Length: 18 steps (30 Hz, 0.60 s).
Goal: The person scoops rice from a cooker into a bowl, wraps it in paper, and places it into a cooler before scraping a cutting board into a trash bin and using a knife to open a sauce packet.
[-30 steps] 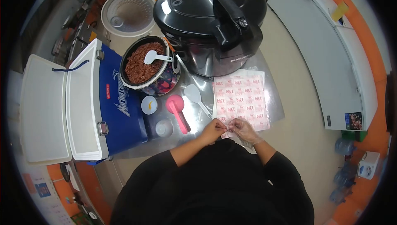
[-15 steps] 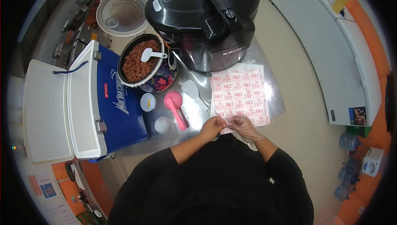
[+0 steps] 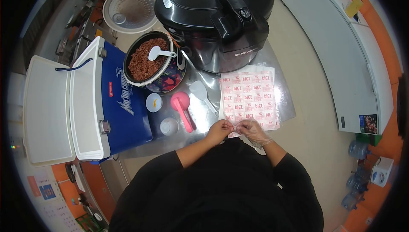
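Printed wrapping paper lies on the desk ahead of your hands, its middle between 12 and 1 o'clock from them, its long axis running away from you, roughly 6 to 12. Your right hand, in a clear plastic glove, is the nearer, over the paper's near edge; your bare left hand is by the near left corner. They meet at the fingertips, each with thumb and fingers drawn together; whether something thin is caught between them, I cannot tell.

Under the paper you have shiny metal. From your hands, a white rice paddle lies at 11 o'clock, a pink scoop at 10 and a translucent cup at 9, with a small bowl past the scoop. Farther out at 10 stands a flowered pot of reddish-brown rice; a big black Miyako rice cooker looms near 12, just beyond the paper. A blue cooler stands with its lid back between 9 and 10. Across the floor, a white chest freezer runs along 2 o'clock.
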Tool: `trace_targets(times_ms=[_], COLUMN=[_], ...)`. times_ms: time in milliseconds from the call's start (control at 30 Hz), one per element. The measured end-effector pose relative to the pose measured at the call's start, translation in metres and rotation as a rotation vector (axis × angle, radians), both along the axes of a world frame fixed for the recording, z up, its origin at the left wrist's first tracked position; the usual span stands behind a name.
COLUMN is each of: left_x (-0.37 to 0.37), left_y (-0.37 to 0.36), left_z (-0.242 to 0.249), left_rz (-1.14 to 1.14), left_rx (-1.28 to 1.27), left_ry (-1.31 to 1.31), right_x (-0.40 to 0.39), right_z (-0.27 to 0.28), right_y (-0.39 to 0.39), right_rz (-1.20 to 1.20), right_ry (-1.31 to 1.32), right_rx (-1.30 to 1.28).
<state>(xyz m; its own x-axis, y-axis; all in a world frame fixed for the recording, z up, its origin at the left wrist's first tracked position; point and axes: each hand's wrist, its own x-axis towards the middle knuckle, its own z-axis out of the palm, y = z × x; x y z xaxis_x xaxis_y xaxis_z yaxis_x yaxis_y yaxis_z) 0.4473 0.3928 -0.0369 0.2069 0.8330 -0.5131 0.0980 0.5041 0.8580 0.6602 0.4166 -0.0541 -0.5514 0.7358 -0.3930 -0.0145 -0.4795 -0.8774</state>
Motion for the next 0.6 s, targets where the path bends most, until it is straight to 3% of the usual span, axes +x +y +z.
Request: trace_targets(times_ms=[333, 500, 567, 600], left_x=[0.004, -0.003, -0.006, -0.008], left_y=[0.002, -0.003, 0.000, 0.003], left_z=[0.003, -0.015, -0.013, -0.012], left_rz=[0.000, 0.061, 0.041, 0.020], left_rx=[-0.058, 0.100, 0.187, 0.275], left_ry=[0.187, 0.300, 0.410, 0.520], right_x=[-0.005, -0.004, -0.004, -0.002], right_z=[0.006, 0.030, 0.048, 0.060], right_y=[0.002, 0.007, 0.010, 0.011], right_rz=[0.024, -0.038, -0.020, -0.018], right_ry=[-0.070, -0.175, -0.259, -0.259], right_rx=[0.248, 0.348, 0.723, 0.725])
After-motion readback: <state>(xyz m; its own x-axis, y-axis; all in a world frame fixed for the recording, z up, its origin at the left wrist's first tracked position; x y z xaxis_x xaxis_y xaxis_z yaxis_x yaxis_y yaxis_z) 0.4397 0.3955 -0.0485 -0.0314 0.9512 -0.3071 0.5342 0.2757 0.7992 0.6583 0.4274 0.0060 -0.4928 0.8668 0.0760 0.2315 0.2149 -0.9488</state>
